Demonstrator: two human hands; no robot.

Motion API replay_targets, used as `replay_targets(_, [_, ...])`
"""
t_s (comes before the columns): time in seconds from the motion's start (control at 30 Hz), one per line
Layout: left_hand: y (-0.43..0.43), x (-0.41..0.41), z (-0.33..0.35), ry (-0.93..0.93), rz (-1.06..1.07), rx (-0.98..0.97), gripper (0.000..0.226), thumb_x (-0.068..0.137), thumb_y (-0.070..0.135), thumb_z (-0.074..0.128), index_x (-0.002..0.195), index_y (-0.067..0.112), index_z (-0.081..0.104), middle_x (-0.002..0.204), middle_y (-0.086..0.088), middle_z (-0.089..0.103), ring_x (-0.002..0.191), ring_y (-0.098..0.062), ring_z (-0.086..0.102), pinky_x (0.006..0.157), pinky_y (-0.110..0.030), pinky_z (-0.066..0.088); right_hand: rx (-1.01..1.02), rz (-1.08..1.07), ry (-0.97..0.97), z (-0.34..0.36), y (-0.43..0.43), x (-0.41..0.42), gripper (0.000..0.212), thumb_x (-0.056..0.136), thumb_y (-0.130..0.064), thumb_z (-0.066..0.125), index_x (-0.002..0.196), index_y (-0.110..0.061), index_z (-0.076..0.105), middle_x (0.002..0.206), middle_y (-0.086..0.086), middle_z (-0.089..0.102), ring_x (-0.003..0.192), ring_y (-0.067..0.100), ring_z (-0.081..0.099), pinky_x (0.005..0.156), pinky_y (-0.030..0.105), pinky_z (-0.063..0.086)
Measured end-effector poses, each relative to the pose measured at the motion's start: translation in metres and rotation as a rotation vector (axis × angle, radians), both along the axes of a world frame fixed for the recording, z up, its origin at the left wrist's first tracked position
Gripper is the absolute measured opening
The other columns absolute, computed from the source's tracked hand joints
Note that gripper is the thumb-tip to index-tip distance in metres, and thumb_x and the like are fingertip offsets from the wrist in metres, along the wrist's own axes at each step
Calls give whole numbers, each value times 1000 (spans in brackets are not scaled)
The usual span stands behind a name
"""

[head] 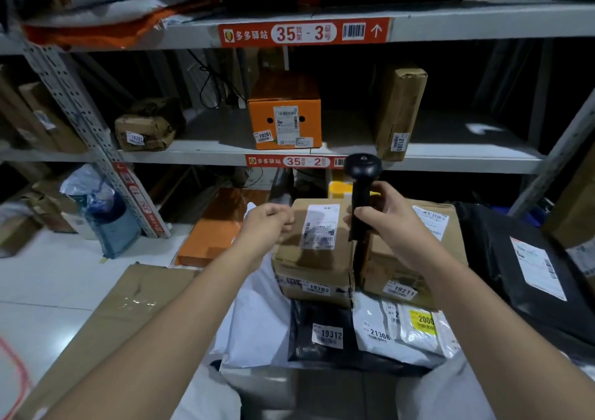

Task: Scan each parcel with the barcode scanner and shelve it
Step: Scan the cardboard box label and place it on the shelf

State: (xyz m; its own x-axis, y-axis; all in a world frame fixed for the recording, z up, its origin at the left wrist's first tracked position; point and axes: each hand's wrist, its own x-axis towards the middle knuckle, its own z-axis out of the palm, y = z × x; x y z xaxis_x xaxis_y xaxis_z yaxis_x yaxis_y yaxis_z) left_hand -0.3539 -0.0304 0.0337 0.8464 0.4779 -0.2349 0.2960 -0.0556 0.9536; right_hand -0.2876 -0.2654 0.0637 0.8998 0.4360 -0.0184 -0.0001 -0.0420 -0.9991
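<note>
My right hand (386, 223) grips the black barcode scanner (359, 200) by its handle, fingers wrapped round it. It stands upright, its rounded head level with the edge of the shelf (467, 162) marked 35-2. The scanner is above the gap between two brown cardboard boxes lying side by side, one tagged 19202 (309, 258) with a white shipping label on top, the other tagged 19211 (402, 268). My left hand (267, 223) hovers at the far left corner of the 19202 box, fingers curled in against the thumb; I can see nothing held in it. Both boxes rest on a heap of soft mailers: a black bag tagged 19312 (322, 323), a pale grey one tagged 21306 (376, 320), and a white bag (257, 307) at the left. A large black bag (502, 252) with a white label lies to the right. On the 35-2 shelf stand an orange box tagged 20201 (285, 97), a crumpled brown parcel (145, 130) to its left and a tall brown parcel (399, 104) upright to its right. Flattened cardboard (106, 323) lies on the floor at my left.
</note>
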Motion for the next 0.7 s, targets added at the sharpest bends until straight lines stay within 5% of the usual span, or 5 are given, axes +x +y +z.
replay_targets(0.13, [16,-1,-26,109,20,111,20,90,43,71,100,26,68,105,2,69,105,-21,64,96,-40,54,18,65,20,-9,3,10,36,95,0,59,127,-16,56,101,20,70,89,35,73,82,53,61])
replay_targets(0.23, [24,4,-34,221,-44,63,38,87,61,69,100,26,64,110,1,62,106,-20,60,97,-38,51,16,22,65,-11,8,13,38,90,-2,60,126,-12,55,89,18,64,79,32,65,78,51,55])
replay_targets(0.37, [32,2,-46,388,-142,-174,71,85,74,65,131,20,65,118,-7,72,112,-30,68,105,-48,53,1,-54,109,-14,14,19,34,92,2,62,125,-1,55,86,17,58,68,28,56,68,43,49])
replay_targets(0.7, [36,-3,-73,446,-224,-425,61,91,67,64,127,18,67,126,-13,73,113,-34,71,81,-44,57,-93,-165,67,-15,29,25,21,95,-6,62,117,-6,62,77,11,65,64,25,60,63,39,52])
